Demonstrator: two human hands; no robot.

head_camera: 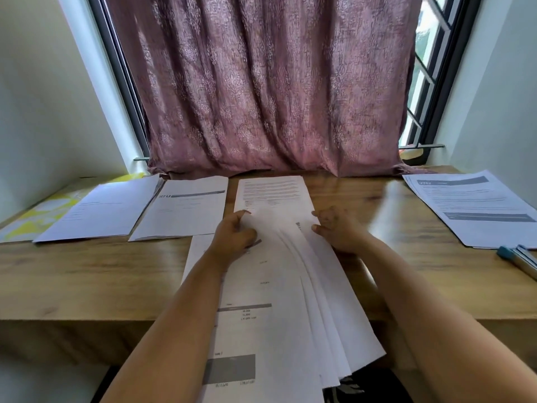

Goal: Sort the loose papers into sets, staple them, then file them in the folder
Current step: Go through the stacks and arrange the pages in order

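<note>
A fanned stack of loose white papers [279, 292] lies across the wooden table's front edge, hanging over it toward me. My left hand [232, 237] grips the stack's top left part, thumb and fingers curled on the sheets. My right hand [337, 231] holds the stack's upper right edge with curled fingers. Beyond the hands lies a single text sheet [273, 193]. Two sorted sets [186, 207] [104, 210] lie at the left, the farther one resting on a yellow-patterned folder [37, 216]. Another set [473, 207] lies at the right.
A blue-tipped stapler or pen-like object [520, 257] lies at the table's right edge. A mauve curtain [267, 82] hangs behind the wooden table [87, 274], touching its back edge. Walls close in on both sides.
</note>
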